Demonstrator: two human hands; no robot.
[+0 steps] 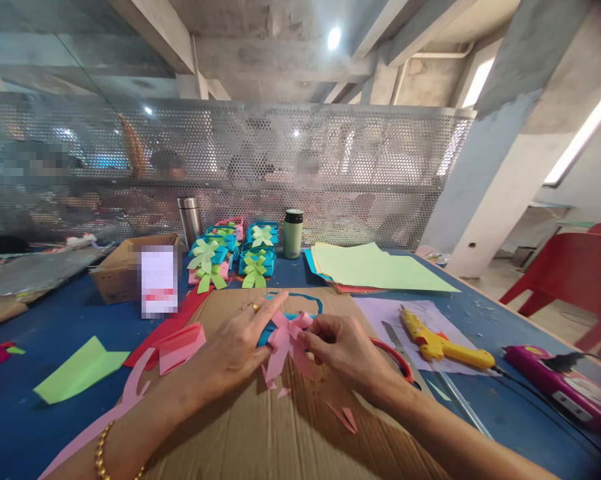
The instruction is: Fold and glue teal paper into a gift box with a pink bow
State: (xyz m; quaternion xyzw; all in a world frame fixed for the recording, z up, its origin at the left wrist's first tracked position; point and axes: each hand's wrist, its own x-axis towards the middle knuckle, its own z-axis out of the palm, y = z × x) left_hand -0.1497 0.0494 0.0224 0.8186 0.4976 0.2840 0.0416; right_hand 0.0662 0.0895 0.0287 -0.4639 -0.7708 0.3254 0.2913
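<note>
A small blue paper basket (264, 336) with a thin arched handle stands on the cardboard sheet (260, 440). On its front is a pink paper bow (282, 341) with hanging tails. My left hand (243, 333) is closed around the basket's left side, its index finger stretched over the top edge; part of the basket is hidden behind it. My right hand (344, 345) pinches the right loop of the bow between thumb and fingers. Pink paper scraps (349, 419) lie on the cardboard. Red-handled scissors (403, 360) are just right of my right hand.
To the right are a yellow glue gun (443, 347) and a purple power strip (560, 387) with a cable. Finished-looking baskets (255, 263), a green tumbler (293, 235), a steel flask (189, 220) and green paper sheets (380, 267) stand behind. A cardboard box (115, 270) is left.
</note>
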